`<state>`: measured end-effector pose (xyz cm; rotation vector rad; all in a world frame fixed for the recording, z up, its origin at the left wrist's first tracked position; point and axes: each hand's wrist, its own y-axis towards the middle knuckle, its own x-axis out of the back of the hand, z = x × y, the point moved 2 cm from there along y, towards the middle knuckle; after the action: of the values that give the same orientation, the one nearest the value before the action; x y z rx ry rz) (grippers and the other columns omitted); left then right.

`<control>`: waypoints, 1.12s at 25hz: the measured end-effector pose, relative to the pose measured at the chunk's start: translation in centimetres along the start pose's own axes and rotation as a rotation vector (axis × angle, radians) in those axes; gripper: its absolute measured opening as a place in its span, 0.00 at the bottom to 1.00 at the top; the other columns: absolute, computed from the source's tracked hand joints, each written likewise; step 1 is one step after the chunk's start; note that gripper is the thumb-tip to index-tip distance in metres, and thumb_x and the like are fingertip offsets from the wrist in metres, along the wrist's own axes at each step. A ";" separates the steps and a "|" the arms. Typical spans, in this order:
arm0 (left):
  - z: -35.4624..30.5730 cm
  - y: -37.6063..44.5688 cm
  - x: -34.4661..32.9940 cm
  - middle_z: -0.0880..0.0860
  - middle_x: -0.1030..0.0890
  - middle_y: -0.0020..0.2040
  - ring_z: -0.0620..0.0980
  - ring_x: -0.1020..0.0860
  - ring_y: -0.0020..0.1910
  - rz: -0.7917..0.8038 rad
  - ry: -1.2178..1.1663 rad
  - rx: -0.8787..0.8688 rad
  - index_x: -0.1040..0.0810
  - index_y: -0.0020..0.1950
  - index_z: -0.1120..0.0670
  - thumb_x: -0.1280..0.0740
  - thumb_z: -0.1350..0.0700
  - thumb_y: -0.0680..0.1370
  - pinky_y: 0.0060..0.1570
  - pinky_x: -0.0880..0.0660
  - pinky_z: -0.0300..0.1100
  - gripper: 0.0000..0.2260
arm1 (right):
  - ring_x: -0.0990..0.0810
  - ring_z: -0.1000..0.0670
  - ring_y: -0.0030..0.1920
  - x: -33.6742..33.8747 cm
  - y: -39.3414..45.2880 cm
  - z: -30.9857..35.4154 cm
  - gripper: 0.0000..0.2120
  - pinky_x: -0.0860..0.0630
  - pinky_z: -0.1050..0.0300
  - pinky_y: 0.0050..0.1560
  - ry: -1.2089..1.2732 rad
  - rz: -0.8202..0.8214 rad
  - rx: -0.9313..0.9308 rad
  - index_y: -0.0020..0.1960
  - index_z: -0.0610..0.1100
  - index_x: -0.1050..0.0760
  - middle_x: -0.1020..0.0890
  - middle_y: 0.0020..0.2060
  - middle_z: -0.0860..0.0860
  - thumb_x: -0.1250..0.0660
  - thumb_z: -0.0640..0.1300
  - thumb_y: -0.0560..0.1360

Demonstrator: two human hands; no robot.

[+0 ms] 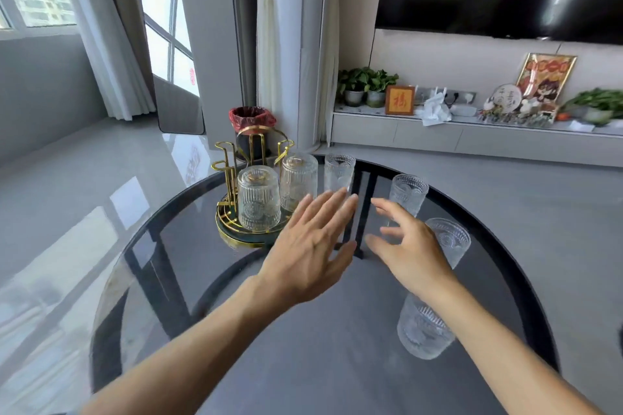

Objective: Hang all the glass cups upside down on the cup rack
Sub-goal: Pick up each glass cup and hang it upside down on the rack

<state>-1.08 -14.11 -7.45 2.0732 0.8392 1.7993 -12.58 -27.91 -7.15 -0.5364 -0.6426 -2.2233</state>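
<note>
Both hands empty, left hand (pixel 312 242) spread flat, right hand (pixel 409 246) loosely cupped, above the glass table (pixel 303 364); two cups hang inverted on the gold rack (pixel 236 172), four upright ribbed cups, e.g. (pixel 339 172), remain: probably rigid, fragile, slippery, best gripped mid-wall.

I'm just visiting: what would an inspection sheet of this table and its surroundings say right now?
Surface: round dark glass table, black rim.
Job's things: gold cup rack holds two inverted glass cups; four upright cups on the table.
Clutter: nothing seen on the table.
Hands: left hand and right hand open, empty, above the table.
Cables: nothing seen on the table.
Surroundings: lined bin behind the rack, curtains, television, shelf with plants.
</note>
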 end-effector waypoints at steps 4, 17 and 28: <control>-6.8 -2.4 -4.7 0.49 0.44 0.80 0.44 0.47 0.78 0.249 -0.328 0.055 0.52 0.80 0.53 0.36 0.33 0.74 0.76 0.53 0.43 0.44 | 0.21 0.61 0.53 4.0 -4.4 -1.9 0.23 0.29 0.69 0.48 0.055 -0.127 -0.067 0.64 0.59 0.29 0.23 0.62 0.60 0.31 0.44 0.72; -11.2 -2.5 -7.8 0.39 0.27 0.58 0.37 0.26 0.56 0.107 -0.566 0.382 0.34 0.71 0.43 0.25 0.40 0.60 0.55 0.29 0.33 0.41 | 0.22 0.56 0.58 4.7 -11.1 -6.3 0.17 0.24 0.49 0.57 0.522 -0.217 -0.484 0.63 0.61 0.33 0.24 0.63 0.55 0.34 0.52 0.76; -1.2 0.7 4.1 0.43 0.23 0.61 0.39 0.25 0.62 0.068 -0.782 0.335 0.30 0.68 0.46 0.20 0.47 0.63 0.62 0.26 0.44 0.36 | 0.17 0.40 0.42 -1.9 -2.9 1.7 0.23 0.18 0.50 0.42 1.367 0.134 -0.626 0.61 0.41 0.23 0.17 0.52 0.38 0.32 0.55 0.73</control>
<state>-1.79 -12.47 -3.52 2.7217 0.8585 0.7449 -13.26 -24.13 -7.73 0.6628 0.7730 -2.0317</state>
